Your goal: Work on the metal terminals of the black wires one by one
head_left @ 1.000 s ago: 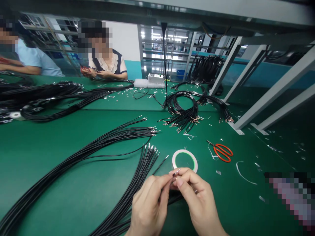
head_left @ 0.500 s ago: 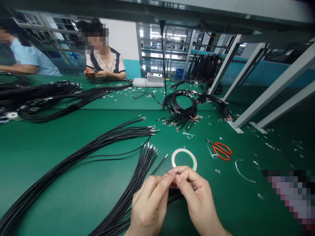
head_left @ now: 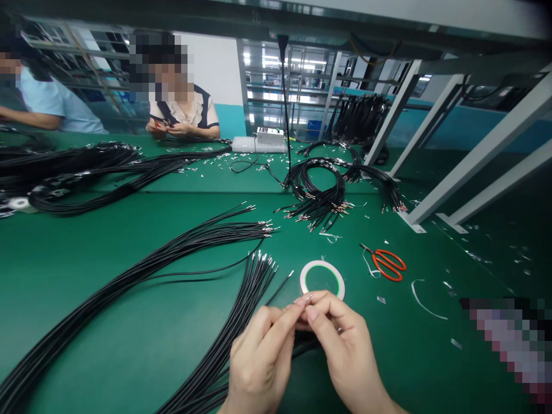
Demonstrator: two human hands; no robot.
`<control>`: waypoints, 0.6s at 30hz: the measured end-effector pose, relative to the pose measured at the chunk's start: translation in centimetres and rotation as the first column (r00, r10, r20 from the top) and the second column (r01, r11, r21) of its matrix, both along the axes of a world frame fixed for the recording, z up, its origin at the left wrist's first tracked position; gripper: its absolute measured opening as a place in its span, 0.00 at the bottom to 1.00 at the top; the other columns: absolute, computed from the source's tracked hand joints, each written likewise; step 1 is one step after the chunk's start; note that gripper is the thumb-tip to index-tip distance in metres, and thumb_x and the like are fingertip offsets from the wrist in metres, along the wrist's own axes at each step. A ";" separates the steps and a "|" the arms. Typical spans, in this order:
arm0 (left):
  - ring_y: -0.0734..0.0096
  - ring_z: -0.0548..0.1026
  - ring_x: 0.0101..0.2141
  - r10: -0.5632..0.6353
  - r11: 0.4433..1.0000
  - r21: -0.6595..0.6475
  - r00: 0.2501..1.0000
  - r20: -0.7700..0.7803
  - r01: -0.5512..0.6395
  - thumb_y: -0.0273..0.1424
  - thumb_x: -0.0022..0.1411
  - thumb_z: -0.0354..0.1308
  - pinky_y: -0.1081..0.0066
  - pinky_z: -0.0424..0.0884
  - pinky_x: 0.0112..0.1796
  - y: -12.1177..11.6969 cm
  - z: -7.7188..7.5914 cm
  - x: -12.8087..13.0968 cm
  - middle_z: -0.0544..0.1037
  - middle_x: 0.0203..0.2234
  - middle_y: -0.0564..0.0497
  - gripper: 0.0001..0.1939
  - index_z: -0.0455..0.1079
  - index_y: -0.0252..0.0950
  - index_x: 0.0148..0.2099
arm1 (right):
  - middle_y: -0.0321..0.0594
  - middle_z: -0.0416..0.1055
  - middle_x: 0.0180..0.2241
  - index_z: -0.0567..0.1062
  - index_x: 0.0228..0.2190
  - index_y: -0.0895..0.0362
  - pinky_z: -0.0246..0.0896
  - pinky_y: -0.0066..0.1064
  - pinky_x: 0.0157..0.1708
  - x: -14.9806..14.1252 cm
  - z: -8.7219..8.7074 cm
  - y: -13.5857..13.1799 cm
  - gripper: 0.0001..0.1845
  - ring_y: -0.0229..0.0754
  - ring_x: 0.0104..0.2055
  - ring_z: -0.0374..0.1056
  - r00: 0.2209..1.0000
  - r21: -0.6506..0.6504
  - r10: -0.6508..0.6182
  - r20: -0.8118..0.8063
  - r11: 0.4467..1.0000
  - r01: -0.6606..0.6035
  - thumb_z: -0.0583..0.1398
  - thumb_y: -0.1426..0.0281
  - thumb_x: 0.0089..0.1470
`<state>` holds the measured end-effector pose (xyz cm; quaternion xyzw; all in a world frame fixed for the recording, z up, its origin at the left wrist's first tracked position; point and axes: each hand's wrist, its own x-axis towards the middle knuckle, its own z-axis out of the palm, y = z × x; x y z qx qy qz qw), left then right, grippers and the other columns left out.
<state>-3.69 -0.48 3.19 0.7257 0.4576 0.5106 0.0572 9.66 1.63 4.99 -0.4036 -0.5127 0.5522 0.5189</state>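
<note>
Both hands meet low in the view, fingertips together in a pinch. Between them shows the small shiny tip of a cable (head_left: pixel 309 298); most of it is hidden by the fingers. My left hand (head_left: pixel 265 351) is closed on this cable, and my right hand (head_left: pixel 342 339) pinches it from the other side. Just beyond the fingers lies a roll of white tape (head_left: pixel 304 275) with a green inner ring. Left of my hands, a bundle of black cables (head_left: pixel 235 322) with metal tips runs up the table. A second cable bundle (head_left: pixel 142 273) curves farther left.
Orange-handled scissors (head_left: pixel 388 264) lie to the right on the green table (head_left: pixel 181 339), among scraps of clear film. Coiled black cables (head_left: pixel 319 190) sit farther back, near slanted metal legs (head_left: pixel 478 149). Two people sit across the table; one person's hands (head_left: pixel 170 127) hold something red.
My hands stay almost in place, still pinching the cable tip, with only slight finger movement. Across the table, the person's hands and the red item have shifted a little.
</note>
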 end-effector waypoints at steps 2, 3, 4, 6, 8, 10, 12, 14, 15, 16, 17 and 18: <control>0.75 0.73 0.29 -0.014 1.000 -0.025 0.999 0.042 0.015 0.15 0.62 0.54 0.76 0.74 0.31 0.0 0.0 0.1 0.72 0.31 0.49 0.24 0.68 0.37 0.58 | 0.42 0.71 0.35 0.74 0.25 0.56 0.69 0.32 0.36 0.1 -0.1 0.1 0.13 0.44 0.37 0.71 0.999 0.007 0.003 0.037 1.000 -0.003 0.58 0.66 0.60; 0.75 0.72 0.29 -0.023 0.999 -0.045 0.997 0.072 0.026 0.15 0.62 0.54 0.77 0.73 0.30 0.0 0.0 0.1 0.71 0.29 0.50 0.24 0.68 0.37 0.58 | 0.42 0.71 0.35 0.74 0.26 0.56 0.69 0.31 0.36 0.2 -0.2 0.1 0.13 0.43 0.37 0.71 0.998 0.016 0.004 0.063 1.000 -0.005 0.58 0.66 0.60; 0.75 0.72 0.28 -0.029 0.997 -0.071 0.994 0.102 0.036 0.15 0.63 0.54 0.77 0.72 0.29 0.0 0.1 0.1 0.70 0.29 0.51 0.24 0.69 0.38 0.58 | 0.42 0.71 0.35 0.74 0.26 0.56 0.68 0.30 0.35 0.3 -0.3 0.2 0.13 0.43 0.36 0.70 0.996 0.031 0.003 0.092 0.999 -0.006 0.57 0.66 0.61; 0.75 0.71 0.28 -0.032 0.989 -0.140 0.987 0.161 0.055 0.17 0.64 0.53 0.76 0.72 0.29 0.0 0.1 0.2 0.70 0.28 0.52 0.22 0.70 0.39 0.57 | 0.41 0.71 0.35 0.74 0.27 0.56 0.66 0.29 0.36 0.4 -0.5 0.2 0.12 0.42 0.37 0.70 0.988 0.070 -0.003 0.152 0.998 -0.007 0.57 0.67 0.61; 0.73 0.73 0.29 -0.013 0.970 -0.232 0.971 0.237 0.070 0.20 0.64 0.54 0.75 0.73 0.30 -0.1 0.2 0.3 0.72 0.29 0.52 0.20 0.72 0.41 0.55 | 0.40 0.71 0.34 0.74 0.28 0.56 0.64 0.29 0.37 0.5 -0.6 0.3 0.12 0.42 0.37 0.69 0.981 0.102 -0.006 0.195 0.995 -0.014 0.56 0.67 0.62; 0.72 0.74 0.30 0.016 0.937 -0.331 0.934 0.357 0.110 0.24 0.64 0.56 0.73 0.74 0.31 0.0 0.3 0.4 0.73 0.30 0.51 0.16 0.74 0.41 0.52 | 0.39 0.71 0.34 0.73 0.28 0.56 0.64 0.30 0.38 0.6 -0.7 0.3 0.12 0.42 0.37 0.69 0.975 0.119 -0.002 0.220 0.993 -0.025 0.55 0.68 0.63; 0.71 0.76 0.30 0.062 0.887 -0.423 0.861 0.505 0.184 0.28 0.63 0.58 0.73 0.76 0.31 0.1 0.6 0.6 0.73 0.31 0.51 0.11 0.76 0.41 0.47 | 0.39 0.71 0.33 0.72 0.27 0.55 0.63 0.31 0.39 0.5 -0.8 0.3 0.12 0.42 0.37 0.69 0.972 0.125 0.003 0.237 0.992 -0.033 0.55 0.68 0.63; 0.73 0.75 0.26 0.125 0.827 -0.494 0.769 0.626 0.268 0.32 0.61 0.61 0.74 0.76 0.28 0.3 1.0 0.7 0.73 0.30 0.51 0.09 0.78 0.38 0.43 | 0.39 0.70 0.32 0.72 0.27 0.55 0.63 0.31 0.39 0.4 -0.8 0.3 0.13 0.42 0.37 0.69 0.968 0.134 0.001 0.250 0.990 -0.036 0.55 0.68 0.63; 0.74 0.75 0.25 0.158 0.795 -0.522 0.727 0.668 0.308 0.33 0.59 0.62 0.74 0.76 0.28 0.4 1.2 0.7 0.73 0.30 0.51 0.09 0.78 0.37 0.41 | 0.38 0.70 0.32 0.72 0.27 0.55 0.63 0.31 0.38 0.4 -0.7 0.4 0.13 0.41 0.36 0.69 0.966 0.140 -0.001 0.258 0.989 -0.036 0.55 0.68 0.63; 0.75 0.74 0.24 0.186 0.763 -0.546 0.690 0.699 0.347 0.34 0.58 0.64 0.75 0.75 0.27 0.5 1.4 0.6 0.74 0.28 0.52 0.09 0.78 0.36 0.40 | 0.38 0.70 0.31 0.72 0.27 0.55 0.63 0.30 0.37 0.4 -0.7 0.4 0.13 0.41 0.35 0.68 0.964 0.146 -0.001 0.267 0.988 -0.039 0.55 0.68 0.63; 0.76 0.73 0.23 0.210 0.733 -0.561 0.657 0.724 0.385 0.35 0.56 0.65 0.75 0.74 0.28 0.6 1.6 0.6 0.74 0.27 0.53 0.10 0.78 0.35 0.39 | 0.38 0.70 0.30 0.72 0.27 0.55 0.63 0.30 0.35 0.3 -0.7 0.5 0.13 0.40 0.33 0.68 0.961 0.151 -0.002 0.277 0.988 -0.041 0.55 0.68 0.63; 0.76 0.73 0.23 0.224 0.705 -0.568 0.627 0.746 0.424 0.35 0.56 0.65 0.76 0.74 0.28 0.7 1.8 0.5 0.74 0.25 0.53 0.11 0.77 0.35 0.40 | 0.37 0.70 0.30 0.72 0.28 0.55 0.62 0.30 0.34 0.3 -0.7 0.5 0.13 0.40 0.32 0.68 0.957 0.152 -0.001 0.289 0.987 -0.045 0.55 0.67 0.63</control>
